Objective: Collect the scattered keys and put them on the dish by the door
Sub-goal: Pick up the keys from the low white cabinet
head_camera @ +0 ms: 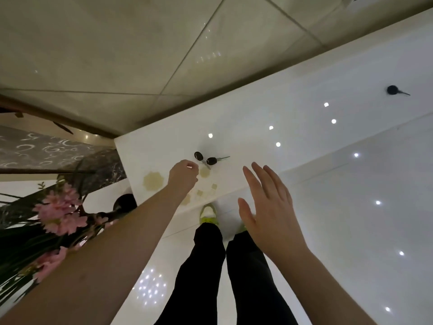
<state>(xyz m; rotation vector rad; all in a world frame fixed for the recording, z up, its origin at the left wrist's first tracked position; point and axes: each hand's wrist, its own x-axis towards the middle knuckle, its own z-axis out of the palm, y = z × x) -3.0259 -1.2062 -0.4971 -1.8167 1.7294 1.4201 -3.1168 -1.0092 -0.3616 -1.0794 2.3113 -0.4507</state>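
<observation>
The collecting looks barely begun, or at most partway: three keys still lie on the glossy white surface [269,109], and no dish shows anywhere in the head view, so every carry to the door appears to be ahead.

Two black-headed metal keys [206,159] lie together near the surface's corner, their heads close and their silver blades crossing or touching (which one is on top cannot be made out). A third black-headed key [396,90] lies alone, well apart, far along the surface to the right.

The left hand [182,175] reaches down just beside the pair with its fingers curled under; something small glints at its knuckles, but whether it already pinches a key cannot be told. The right hand [269,207] hovers above the surface edge, fingers straight and spread, holding nothing.

By this reckoning the pair is the next pickup, then the lone key, then the dish.

Pink artificial flowers [61,214] stand at the left.
</observation>
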